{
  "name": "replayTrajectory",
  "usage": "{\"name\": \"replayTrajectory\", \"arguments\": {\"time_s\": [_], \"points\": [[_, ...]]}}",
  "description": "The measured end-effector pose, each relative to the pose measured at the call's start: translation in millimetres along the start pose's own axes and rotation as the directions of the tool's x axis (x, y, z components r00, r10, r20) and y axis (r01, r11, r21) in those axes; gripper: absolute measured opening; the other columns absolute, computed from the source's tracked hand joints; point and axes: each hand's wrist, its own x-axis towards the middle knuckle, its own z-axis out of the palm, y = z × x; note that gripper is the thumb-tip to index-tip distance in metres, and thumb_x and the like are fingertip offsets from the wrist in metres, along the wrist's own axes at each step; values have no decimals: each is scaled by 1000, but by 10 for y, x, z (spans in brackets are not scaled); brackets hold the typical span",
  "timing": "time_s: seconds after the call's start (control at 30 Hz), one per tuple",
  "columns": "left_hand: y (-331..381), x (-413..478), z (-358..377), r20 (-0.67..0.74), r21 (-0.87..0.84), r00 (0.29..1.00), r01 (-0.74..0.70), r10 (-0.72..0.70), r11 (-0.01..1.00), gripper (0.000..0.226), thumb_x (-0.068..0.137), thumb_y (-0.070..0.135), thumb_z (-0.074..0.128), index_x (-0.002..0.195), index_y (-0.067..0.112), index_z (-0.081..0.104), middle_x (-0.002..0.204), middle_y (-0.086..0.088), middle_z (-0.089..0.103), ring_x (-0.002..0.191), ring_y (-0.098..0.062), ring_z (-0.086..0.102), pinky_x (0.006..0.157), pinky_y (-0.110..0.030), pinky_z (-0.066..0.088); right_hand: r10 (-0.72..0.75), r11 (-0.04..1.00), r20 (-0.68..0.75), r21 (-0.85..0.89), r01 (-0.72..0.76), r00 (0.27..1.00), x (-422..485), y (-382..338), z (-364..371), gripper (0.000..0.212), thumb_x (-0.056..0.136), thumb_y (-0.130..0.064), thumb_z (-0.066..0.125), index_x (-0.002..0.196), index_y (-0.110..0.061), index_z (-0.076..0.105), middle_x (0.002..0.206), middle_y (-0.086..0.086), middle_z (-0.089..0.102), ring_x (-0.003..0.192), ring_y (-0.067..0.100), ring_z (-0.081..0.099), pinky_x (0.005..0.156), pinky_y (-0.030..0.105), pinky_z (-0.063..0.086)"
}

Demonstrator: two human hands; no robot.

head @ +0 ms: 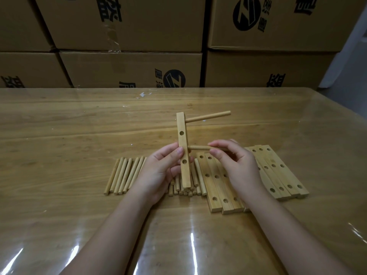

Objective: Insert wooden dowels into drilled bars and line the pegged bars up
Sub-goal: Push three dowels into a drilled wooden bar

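The drilled bar (183,153) stands upright at frame centre, its lower part pinched between thumb and fingers of the left hand (158,171). The right hand (234,165) pinches a dowel (198,148) with fingertips, its end at the bar's third hole. Below lie loose dowels (123,175) and flat bars (278,171) on the table (59,135). Higher up, another dowel (208,116) juts right from the bar's top hole. Cardboard boxes (129,26) fill the upper frame.

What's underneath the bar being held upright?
Under the upright bar, loose dowels lie piled on the table. The left hand and the bar itself hide part of the pile.
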Motion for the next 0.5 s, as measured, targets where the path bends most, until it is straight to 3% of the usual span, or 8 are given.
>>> {"name": "replayTrajectory", "arguments": {"time_s": [0.17, 0.5], "points": [[-3, -3, 24, -20, 17, 1000, -3, 3, 1000, 21, 80, 15, 63, 97, 13, 76, 99, -11, 74, 83, -16, 71, 67, -25, 57, -23, 1000, -7, -6, 23, 1000, 1, 8, -1, 21, 86, -15, 64, 89, -35, 69, 84, -13, 60, 80, -3, 56, 72, 9, 45], [6, -18, 57, -54, 56, 999, 1, 2, 998, 21, 74, 15, 66, 91, 15, 78, 90, -8, 75, 78, -16, 72, 65, -24, 57, -35, 999, 13, -35, 36, 999, -7, 7, 10, 19, 86, -18, 63, 89, -36, 68, 85, -15, 59, 82, -1, 56, 75, 11, 44]]}}
